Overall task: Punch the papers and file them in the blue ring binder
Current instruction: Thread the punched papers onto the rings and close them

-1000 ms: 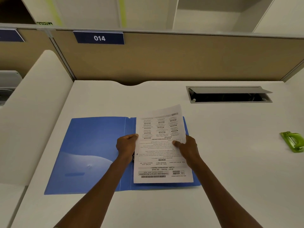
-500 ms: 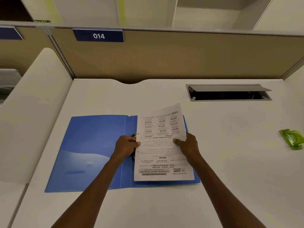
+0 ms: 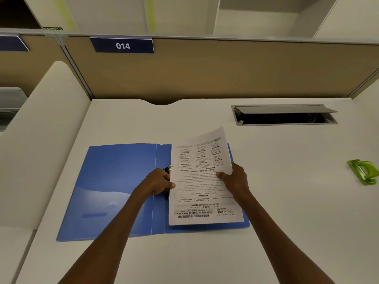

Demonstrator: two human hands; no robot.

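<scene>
On the worktop, blue ring binder open flat. Papers over its right half, punched edge at the rings. Left hand pinching that edge, right hand pinching the opposite one. Green punch aside: punching apparently finished, threading and closing left.

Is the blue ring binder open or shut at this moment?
Open: the blue plastic ring binder lies spread flat on the white desk, both covers showing.

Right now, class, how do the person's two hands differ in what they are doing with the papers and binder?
The left hand sits at the binder's ring mechanism, thumb on the papers' punched edge; the right hand pinches their opposite edge. The left hand rests low over the blue binder; the right hand lifts the sheets so they curl upward. Both touch the same stack.
</scene>
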